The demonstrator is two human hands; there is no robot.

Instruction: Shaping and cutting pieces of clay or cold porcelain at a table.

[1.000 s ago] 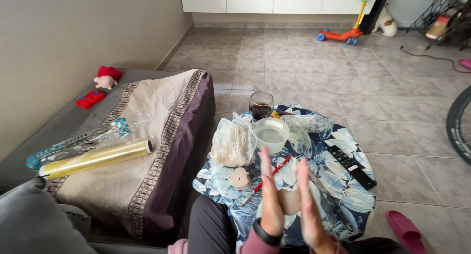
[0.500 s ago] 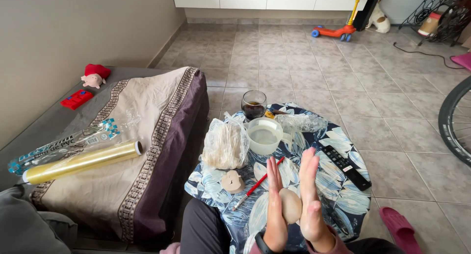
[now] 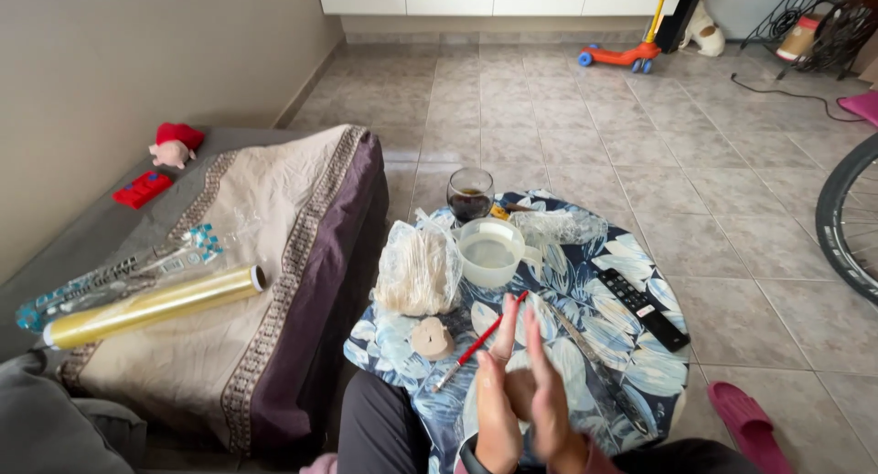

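Two hands up in front, low in the frame, over the near edge of a small round table (image 3: pixel 585 282) draped in a blue leaf-print cloth. Left hand (image 3: pixel 498 405) and right hand (image 3: pixel 547 403) upright, palms facing, fingers straight and pointing away. Pressed together around a pale lump of dough (image 3: pixel 519 392), just a sliver of it showing in the gap between the palms.

Right beside the left fingertips, a red-handled brush (image 3: pixel 480 339) lying slantwise on the cloth. Just left of that, a small tan dough piece (image 3: pixel 431 338) resting near the table edge. Further back, a clear plastic bag (image 3: pixel 417 269) bulging with pale contents, touching a white translucent cup of cloudy liquid (image 3: pixel 490 252). Behind the cup, a glass of dark drink (image 3: pixel 469 194). Crumpled clear wrap (image 3: pixel 558 225) at the far right of the table, a black remote control (image 3: pixel 643 307) along the right side, and a long slim dark knife (image 3: pixel 594 371) running diagonally past the right hand.

Off to the left, a beige and purple cover (image 3: pixel 274 282) over a low couch, a yellowish roll of film (image 3: pixel 151 306) lying on it, a clear blue-dotted packet (image 3: pixel 119 274) just behind the roll. Pink slipper (image 3: pixel 750 426) on the tiled floor at right.
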